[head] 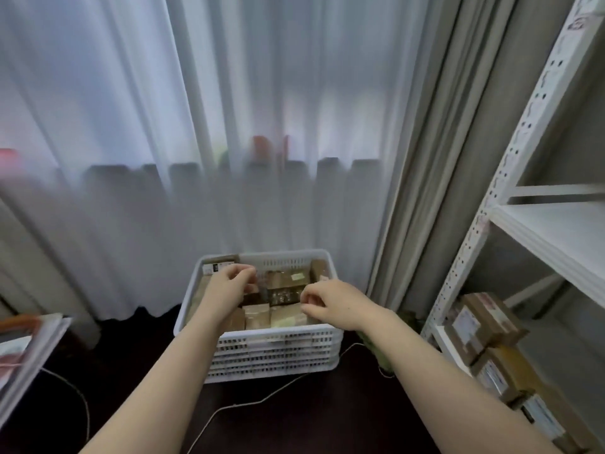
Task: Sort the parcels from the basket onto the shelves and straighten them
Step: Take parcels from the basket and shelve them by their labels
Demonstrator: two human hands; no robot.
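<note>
A white slotted plastic basket [271, 352] stands on the dark floor in front of the curtain, packed with several brown cardboard parcels [284, 285]. My left hand [229, 286] hovers over the basket's left side, fingers curled, nothing visibly held. My right hand [330, 304] hangs over the right side with fingers bent inward, above a taped parcel [288, 317]; whether it touches one is unclear. The white metal shelf unit [543, 231] rises at the right, with several labelled parcels [484, 322] lying crooked on its low shelf.
A sheer white curtain [196, 142] and a grey drape [422, 191] hang behind the basket. A thin white cable [248, 403] runs across the floor. A white board or table edge [32, 348] juts in at the left.
</note>
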